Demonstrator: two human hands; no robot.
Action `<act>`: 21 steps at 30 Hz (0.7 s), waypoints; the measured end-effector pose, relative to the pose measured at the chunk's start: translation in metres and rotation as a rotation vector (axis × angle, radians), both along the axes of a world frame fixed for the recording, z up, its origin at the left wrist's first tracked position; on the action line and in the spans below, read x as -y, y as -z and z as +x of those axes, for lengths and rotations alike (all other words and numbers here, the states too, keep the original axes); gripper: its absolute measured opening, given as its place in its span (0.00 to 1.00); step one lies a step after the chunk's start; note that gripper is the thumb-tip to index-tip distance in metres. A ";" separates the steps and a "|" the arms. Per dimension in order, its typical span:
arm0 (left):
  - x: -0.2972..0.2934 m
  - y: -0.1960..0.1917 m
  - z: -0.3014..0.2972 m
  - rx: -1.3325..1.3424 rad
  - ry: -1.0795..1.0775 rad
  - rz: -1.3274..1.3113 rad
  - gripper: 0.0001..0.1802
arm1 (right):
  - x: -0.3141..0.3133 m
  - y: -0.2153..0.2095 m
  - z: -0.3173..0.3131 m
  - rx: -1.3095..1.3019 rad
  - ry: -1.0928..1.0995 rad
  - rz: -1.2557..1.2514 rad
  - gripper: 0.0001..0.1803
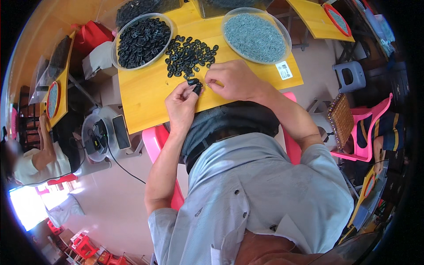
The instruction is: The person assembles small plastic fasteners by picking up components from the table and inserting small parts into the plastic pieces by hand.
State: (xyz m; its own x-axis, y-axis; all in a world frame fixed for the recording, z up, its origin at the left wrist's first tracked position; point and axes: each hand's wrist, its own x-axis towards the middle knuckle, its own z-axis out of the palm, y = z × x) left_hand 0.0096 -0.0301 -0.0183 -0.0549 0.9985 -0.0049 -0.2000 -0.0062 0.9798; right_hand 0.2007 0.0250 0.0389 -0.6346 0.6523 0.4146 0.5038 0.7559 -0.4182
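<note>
My left hand (182,102) pinches a small black plastic piece (196,85) between thumb and fingers, just above the yellow table (141,95). My right hand (233,79) sits right beside it, fingertips closed on a thin metal pin pointed at the black piece. A loose heap of black pieces (190,55) lies on the table just beyond both hands. Behind it, a clear bowl of black pieces (142,39) stands at the left and a clear bowl of small grey metal pins (255,36) at the right.
A white label (284,70) lies on the table's right part. A pink chair (154,141) holds me. A stool with a phone and cable (106,134) stands at my left. Other people sit at yellow tables left (39,154) and right (384,132). A grey stool (351,76) stands far right.
</note>
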 end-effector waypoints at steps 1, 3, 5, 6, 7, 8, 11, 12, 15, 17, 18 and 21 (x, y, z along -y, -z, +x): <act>0.000 0.000 0.000 -0.001 -0.004 -0.004 0.11 | 0.000 0.002 -0.001 -0.022 0.015 -0.002 0.02; 0.000 -0.001 0.001 -0.030 -0.027 -0.021 0.12 | 0.001 0.003 -0.002 -0.046 0.029 -0.006 0.02; 0.001 -0.002 0.001 -0.027 -0.023 -0.023 0.12 | 0.002 0.000 -0.003 -0.053 0.057 -0.063 0.03; 0.001 -0.001 0.002 -0.024 -0.018 -0.022 0.12 | 0.002 0.000 -0.002 -0.054 0.058 -0.065 0.03; 0.001 -0.001 0.002 -0.026 -0.017 -0.024 0.12 | 0.002 0.000 -0.003 -0.048 0.055 -0.069 0.04; 0.001 -0.001 0.001 -0.032 -0.019 -0.023 0.12 | 0.002 0.001 -0.003 -0.042 0.052 -0.073 0.04; 0.001 -0.001 0.002 -0.052 -0.014 -0.025 0.12 | 0.002 0.002 -0.002 -0.047 0.050 -0.095 0.04; 0.001 -0.001 0.002 -0.064 -0.008 -0.026 0.12 | 0.001 0.003 -0.002 -0.048 0.052 -0.097 0.04; 0.002 -0.002 0.003 -0.056 -0.013 -0.001 0.12 | 0.002 0.003 -0.003 -0.047 0.052 -0.104 0.04; 0.002 0.000 0.003 -0.062 -0.016 -0.005 0.12 | 0.002 0.002 -0.004 -0.034 0.053 -0.117 0.04; 0.001 0.001 0.003 -0.067 -0.019 -0.009 0.12 | 0.002 0.002 -0.004 -0.035 0.051 -0.118 0.04; 0.001 0.000 0.003 -0.079 -0.022 -0.009 0.11 | 0.002 0.002 -0.005 -0.044 0.054 -0.136 0.05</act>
